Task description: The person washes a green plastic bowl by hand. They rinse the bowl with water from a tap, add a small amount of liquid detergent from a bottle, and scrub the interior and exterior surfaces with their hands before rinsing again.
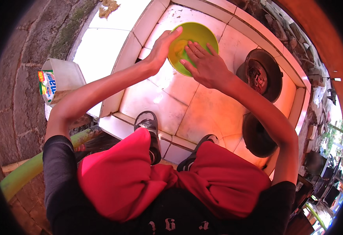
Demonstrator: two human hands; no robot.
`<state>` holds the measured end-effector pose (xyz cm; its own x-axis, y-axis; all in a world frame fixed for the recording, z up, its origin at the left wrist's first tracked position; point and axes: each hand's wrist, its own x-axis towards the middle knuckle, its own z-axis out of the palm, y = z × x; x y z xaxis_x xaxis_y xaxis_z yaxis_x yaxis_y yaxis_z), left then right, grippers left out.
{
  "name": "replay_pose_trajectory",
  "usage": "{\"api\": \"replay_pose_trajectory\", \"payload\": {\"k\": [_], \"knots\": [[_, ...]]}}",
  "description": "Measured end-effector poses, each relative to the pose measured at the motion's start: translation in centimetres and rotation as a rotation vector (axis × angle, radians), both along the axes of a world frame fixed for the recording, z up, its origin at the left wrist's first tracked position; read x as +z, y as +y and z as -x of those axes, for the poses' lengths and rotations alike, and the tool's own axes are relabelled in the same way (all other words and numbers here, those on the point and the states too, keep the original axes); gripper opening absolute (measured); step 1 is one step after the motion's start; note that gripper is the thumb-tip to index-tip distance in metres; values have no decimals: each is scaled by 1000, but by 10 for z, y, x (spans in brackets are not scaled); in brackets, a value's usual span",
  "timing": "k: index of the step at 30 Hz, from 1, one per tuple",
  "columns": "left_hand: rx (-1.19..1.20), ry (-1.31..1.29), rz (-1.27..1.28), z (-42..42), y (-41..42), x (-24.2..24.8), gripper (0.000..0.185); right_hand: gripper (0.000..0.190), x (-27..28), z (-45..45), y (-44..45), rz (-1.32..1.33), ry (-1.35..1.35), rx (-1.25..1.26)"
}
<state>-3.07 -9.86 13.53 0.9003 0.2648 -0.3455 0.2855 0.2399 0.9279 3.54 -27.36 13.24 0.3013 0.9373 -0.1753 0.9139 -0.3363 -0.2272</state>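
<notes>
A yellow-green bowl (206, 33) is tilted over the far part of a low white-tiled basin (150, 101). My left hand (161, 48) holds it by its left rim, thumb along the edge and the other fingers mostly hidden. Palm down, my right hand (205, 64) reaches into the bowl with its fingers spread against the inside. A brighter green patch shows beside those fingertips; whether something lies under the palm is hidden.
Two dark pots, one far (277, 73) and one near (255, 139), stand at the basin's right. A whitish container (67, 72) with a detergent packet (49, 85) sits left. A green pole (27, 173) lies lower left. My sandalled feet (148, 120) rest at the front edge.
</notes>
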Motion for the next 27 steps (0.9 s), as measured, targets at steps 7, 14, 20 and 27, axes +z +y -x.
{"api": "replay_pose_trajectory", "payload": {"k": [7, 14, 20, 27], "knots": [[57, -117, -116, -1, -2, 6, 70, 69, -8, 1, 4, -102, 36, 11], [86, -105, -186, 3, 0, 8, 70, 72, -18, -5, 3, -173, 56, 13], [111, -98, -205, 6, 2, 9, 74, 72, -11, 3, 3, -100, 1, 15], [71, -60, -242, 5, -5, 14, 79, 74, -18, 3, -2, -162, 40, 15]]}}
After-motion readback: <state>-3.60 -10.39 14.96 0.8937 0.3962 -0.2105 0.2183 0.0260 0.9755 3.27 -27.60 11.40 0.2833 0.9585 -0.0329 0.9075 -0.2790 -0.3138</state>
